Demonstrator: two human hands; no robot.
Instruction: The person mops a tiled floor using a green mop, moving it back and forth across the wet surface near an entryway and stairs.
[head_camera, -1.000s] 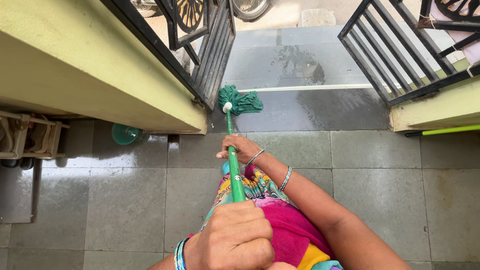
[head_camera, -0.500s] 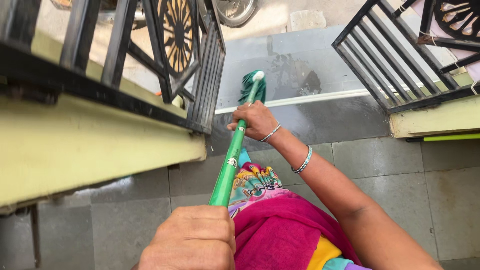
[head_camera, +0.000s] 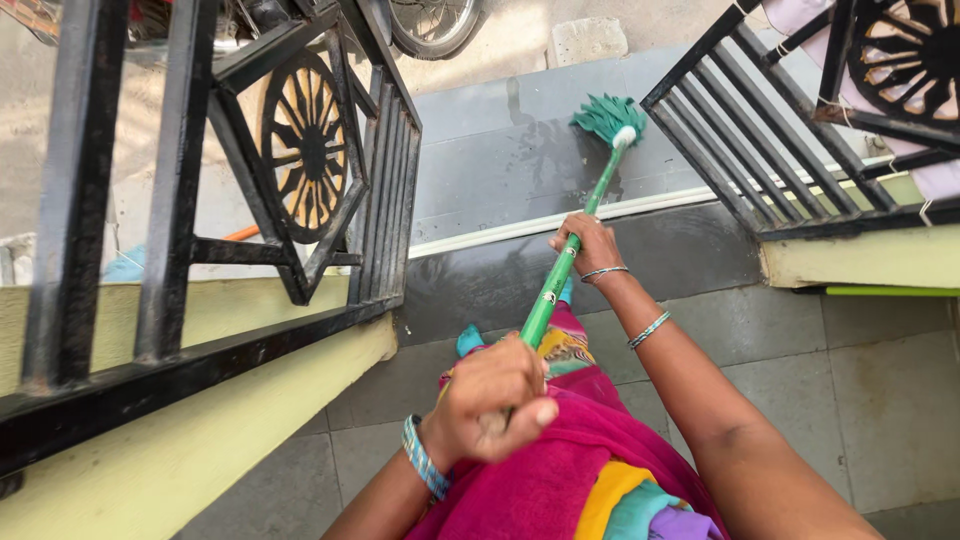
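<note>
Your left hand (head_camera: 492, 400) and right hand (head_camera: 590, 245) stay clamped on the green plastic mop handle (head_camera: 560, 275); its green string head (head_camera: 607, 117) has swung to 1 o'clock on the wet grey stone step (head_camera: 500, 160)

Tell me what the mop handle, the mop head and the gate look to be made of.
Mop handle: smooth glossy green, likely plastic or coated metal; the sheen leaves it open. Mop head: bundled teal strands that splay out, probably cotton or synthetic yarn. Gate: flat black bars and a wheel-shaped ornament, apparently painted iron or steel. Both hands, left and right, grip the handle.

Bright daylight, soft shadows, sheen on wet tiles, wide-angle edge distortion, sharp focus
</note>
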